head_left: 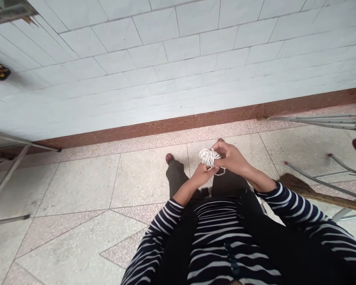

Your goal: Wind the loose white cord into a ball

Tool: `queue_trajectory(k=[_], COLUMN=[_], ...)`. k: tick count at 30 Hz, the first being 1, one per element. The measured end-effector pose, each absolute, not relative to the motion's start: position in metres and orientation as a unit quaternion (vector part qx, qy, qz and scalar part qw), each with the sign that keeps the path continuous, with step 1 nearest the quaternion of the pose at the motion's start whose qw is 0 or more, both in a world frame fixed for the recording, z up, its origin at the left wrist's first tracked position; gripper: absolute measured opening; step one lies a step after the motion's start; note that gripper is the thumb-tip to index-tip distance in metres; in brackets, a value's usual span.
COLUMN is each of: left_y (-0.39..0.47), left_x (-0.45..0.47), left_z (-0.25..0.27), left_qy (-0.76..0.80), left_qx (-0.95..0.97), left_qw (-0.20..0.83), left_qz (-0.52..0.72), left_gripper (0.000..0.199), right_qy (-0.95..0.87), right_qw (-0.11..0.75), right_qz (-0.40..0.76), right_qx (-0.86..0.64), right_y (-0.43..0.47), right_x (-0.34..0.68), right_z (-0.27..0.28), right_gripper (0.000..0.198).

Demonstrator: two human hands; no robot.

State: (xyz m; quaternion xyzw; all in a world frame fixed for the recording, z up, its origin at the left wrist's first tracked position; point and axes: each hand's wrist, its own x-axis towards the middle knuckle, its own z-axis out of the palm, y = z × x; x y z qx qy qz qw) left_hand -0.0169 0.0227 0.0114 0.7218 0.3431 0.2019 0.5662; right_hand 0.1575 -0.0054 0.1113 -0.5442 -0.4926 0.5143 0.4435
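Note:
A bundle of white rope is held in front of my body, wound into a rounded coil with loops showing at its far left side. My left hand grips it from below, thumb against the windings. On the right side my right hand is closed around the same bundle, fingers curled over its top. A short loose length of the rope hangs just under my hands, near my trouser leg. Part of the coil is hidden by my fingers.
A white tiled wall with a brown baseboard stands ahead. Metal furniture legs are at left. At right are a broom, a metal-legged stool or chair and crutch-like metal poles. The floor is tiled.

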Motion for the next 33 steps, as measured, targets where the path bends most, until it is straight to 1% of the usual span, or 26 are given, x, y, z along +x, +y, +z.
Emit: queue_trajectory(k=[2,4,6,8,9,11,13,14,16,18,20,23,25,27,29,33], left_y=[0.006,-0.002,-0.006,-0.006,-0.004,0.005,0.019,0.027,0.04,0.044,0.04,0.022,0.01,0.003,0.003,0.029], left_x=[-0.019,-0.028,-0.04,-0.052,-0.057,-0.067,-0.075,-0.078,-0.081,-0.08,-0.075,-0.066,-0.063,-0.064,-0.071,-0.102], left_z=[0.017,0.022,0.025,0.027,0.028,0.032,0.035,0.036,0.034,0.026,0.016,0.001,-0.008,-0.017,-0.026,-0.038], left_qy=[0.326,0.329,0.35,0.368,0.372,0.38,0.376,0.37,0.357,0.371,0.406,0.419,0.398,0.389,0.412,0.514], left_qx=[0.677,0.677,0.743,0.818,0.844,0.871,0.881,0.882,0.875,0.849,0.809,0.762,0.748,0.744,0.744,0.74], left_qw=[0.623,0.627,0.552,0.433,0.378,0.301,0.268,0.268,0.301,0.354,0.403,0.474,0.516,0.531,0.519,0.432], left_qz=[0.219,0.201,0.147,0.093,0.079,0.081,0.105,0.117,0.125,0.128,0.136,0.134,0.126,0.115,0.087,0.048], left_gripper=[0.039,0.037,0.034,0.032,0.031,0.031,0.029,0.027,0.026,0.03,0.032,0.032,0.034,0.034,0.033,0.033], right_qy=[-0.501,-0.524,-0.57,-0.598,-0.6,-0.604,-0.625,-0.633,-0.614,-0.55,-0.473,-0.394,-0.376,-0.371,-0.366,-0.383], right_qw=[0.438,0.431,0.418,0.388,0.368,0.325,0.288,0.277,0.278,0.312,0.368,0.456,0.484,0.496,0.518,0.585], right_qz=[0.496,0.456,0.361,0.273,0.257,0.291,0.372,0.421,0.521,0.6,0.643,0.647,0.639,0.631,0.609,0.534], right_qx=[-0.558,-0.576,-0.608,-0.646,-0.662,-0.667,-0.623,-0.587,-0.524,-0.49,-0.476,-0.468,-0.465,-0.467,-0.476,-0.475], right_y=[0.0,0.008,0.017,0.025,0.026,0.021,0.006,-0.004,-0.022,-0.033,-0.034,-0.021,-0.008,0.005,0.016,0.023], right_x=[0.162,0.166,0.168,0.169,0.168,0.164,0.156,0.152,0.145,0.144,0.148,0.158,0.164,0.168,0.176,0.202], right_z=[0.104,0.097,0.084,0.065,0.054,0.034,0.019,0.016,0.019,0.033,0.051,0.076,0.085,0.089,0.093,0.111], right_gripper=[0.033,0.033,0.029,0.025,0.024,0.025,0.027,0.027,0.028,0.032,0.042,0.059,0.067,0.066,0.058,0.045])
